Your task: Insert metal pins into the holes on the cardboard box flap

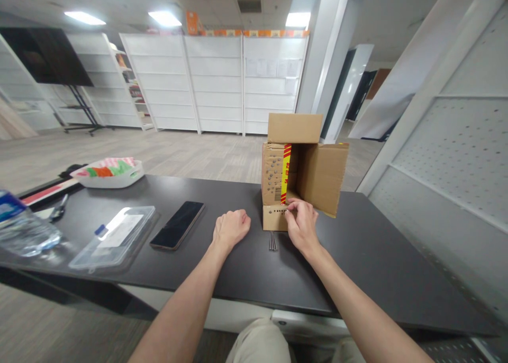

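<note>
An open cardboard box (313,172) lies on its side on the black table (246,268), flaps spread, with yellow and red tape and many small holes on its left flaps. My right hand (301,223) presses its fingertips against the lower front flap, pinching something small and thin that I cannot make out. Several thin dark nails (272,241) lie on the table just in front of the box, between my hands. My left hand (231,228) rests as a loose fist on the table to the left of the nails, holding nothing.
A black phone (177,225) lies left of my left hand. Further left are a clear plastic lid (115,236), a water bottle (21,228) and a white tray of coloured items (109,172). White shelving stands behind and to the right.
</note>
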`<state>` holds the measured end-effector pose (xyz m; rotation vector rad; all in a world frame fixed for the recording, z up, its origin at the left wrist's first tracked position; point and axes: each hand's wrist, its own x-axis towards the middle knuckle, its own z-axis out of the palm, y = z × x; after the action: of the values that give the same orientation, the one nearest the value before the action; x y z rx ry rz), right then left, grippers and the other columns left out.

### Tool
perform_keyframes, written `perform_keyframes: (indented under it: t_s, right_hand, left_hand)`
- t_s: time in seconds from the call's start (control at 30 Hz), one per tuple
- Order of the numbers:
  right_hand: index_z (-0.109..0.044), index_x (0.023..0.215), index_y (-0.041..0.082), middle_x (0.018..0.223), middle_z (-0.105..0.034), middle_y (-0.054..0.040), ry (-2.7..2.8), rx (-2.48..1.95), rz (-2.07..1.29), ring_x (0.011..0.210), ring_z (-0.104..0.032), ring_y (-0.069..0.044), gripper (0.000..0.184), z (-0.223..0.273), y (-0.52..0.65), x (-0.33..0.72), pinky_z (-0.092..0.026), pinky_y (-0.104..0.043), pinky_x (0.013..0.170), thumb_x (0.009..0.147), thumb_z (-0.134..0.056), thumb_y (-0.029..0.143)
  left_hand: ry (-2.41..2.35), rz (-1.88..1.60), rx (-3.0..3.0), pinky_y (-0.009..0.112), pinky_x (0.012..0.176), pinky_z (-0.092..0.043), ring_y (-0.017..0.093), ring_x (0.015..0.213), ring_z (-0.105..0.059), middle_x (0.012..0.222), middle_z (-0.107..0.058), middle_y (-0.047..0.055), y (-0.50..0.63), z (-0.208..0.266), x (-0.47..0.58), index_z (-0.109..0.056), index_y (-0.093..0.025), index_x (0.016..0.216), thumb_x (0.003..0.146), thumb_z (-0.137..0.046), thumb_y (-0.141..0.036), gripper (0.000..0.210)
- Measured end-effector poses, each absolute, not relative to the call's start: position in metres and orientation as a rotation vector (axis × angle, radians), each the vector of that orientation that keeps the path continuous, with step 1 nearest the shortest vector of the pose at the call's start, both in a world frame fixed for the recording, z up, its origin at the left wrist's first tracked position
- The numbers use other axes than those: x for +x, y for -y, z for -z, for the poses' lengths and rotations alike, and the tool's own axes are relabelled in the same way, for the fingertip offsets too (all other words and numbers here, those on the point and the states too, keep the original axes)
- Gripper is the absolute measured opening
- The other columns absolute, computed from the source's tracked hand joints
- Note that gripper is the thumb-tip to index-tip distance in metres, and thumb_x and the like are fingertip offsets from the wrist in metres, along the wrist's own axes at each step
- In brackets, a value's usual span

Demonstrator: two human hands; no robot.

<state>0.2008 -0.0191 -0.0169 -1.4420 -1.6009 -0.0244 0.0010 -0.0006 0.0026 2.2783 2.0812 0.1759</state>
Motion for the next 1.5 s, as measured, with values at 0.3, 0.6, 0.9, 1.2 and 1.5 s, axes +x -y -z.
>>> perform_keyframes:
  t_s: [0.3, 0.6, 0.9, 1.2, 1.5]
  right_hand:
    - [-0.042, 0.087, 0.022, 0.100, -0.063, -0.0064, 1.614, -1.352, -0.046, 0.097, -0.054, -0.023, 0.005, 0.012, 0.021, 0.196, -0.032, -0.041, 0.089, 0.082, -0.043, 0.022]
    - [-0.044, 0.091, 0.021, 0.099, -0.063, -0.0099, 1.543, -1.206, -0.284, 0.091, -0.059, -0.020, 0.010, 0.003, 0.039, 0.199, -0.045, -0.035, 0.080, 0.087, -0.046, 0.030]
    - [-0.047, 0.089, 0.021, 0.095, -0.061, -0.0070, 1.911, -1.161, -0.283, 0.093, -0.058, -0.020, 0.002, 0.012, 0.079, 0.211, -0.045, -0.032, 0.082, 0.087, -0.046, 0.022]
    - [-0.045, 0.084, 0.021, 0.094, -0.057, -0.0058, 2.128, -1.127, -0.316, 0.089, -0.055, -0.018, 0.013, 0.010, 0.092, 0.210, -0.045, -0.030, 0.080, 0.081, -0.044, 0.009]
    - [-0.047, 0.083, 0.021, 0.096, -0.054, -0.0054, 2.189, -1.143, -0.356, 0.092, -0.052, -0.017, 0.016, 0.009, 0.090, 0.205, -0.044, -0.030, 0.082, 0.081, -0.043, 0.006]
  left_hand:
    - [-2.065, -0.210, 2.306, 0.031, 0.070, -0.044, 0.025, 0.083, -0.065, 0.089, -0.069, 0.010, -0.001, 0.001, -0.001, -0.064, -0.022, 0.085, 0.087, -0.033, -0.034, 0.033]
    - [-2.059, -0.216, 2.305, 0.032, 0.069, -0.045, 0.026, 0.083, -0.065, 0.088, -0.069, 0.011, -0.001, 0.001, -0.001, -0.065, -0.021, 0.085, 0.086, -0.033, -0.033, 0.033]
    - [-2.063, -0.211, 2.303, 0.032, 0.071, -0.044, 0.025, 0.083, -0.065, 0.089, -0.068, 0.012, -0.001, 0.003, -0.001, -0.065, -0.021, 0.088, 0.087, -0.033, -0.034, 0.035]
    - [-2.061, -0.253, 2.326, 0.032, 0.066, -0.043, 0.026, 0.079, -0.066, 0.085, -0.069, 0.011, -0.003, 0.006, -0.002, -0.065, -0.021, 0.085, 0.086, -0.033, -0.033, 0.034]
    - [-2.053, -0.259, 2.305, 0.032, 0.068, -0.043, 0.026, 0.081, -0.065, 0.087, -0.068, 0.012, -0.003, 0.005, -0.003, -0.064, -0.020, 0.085, 0.086, -0.034, -0.034, 0.033]
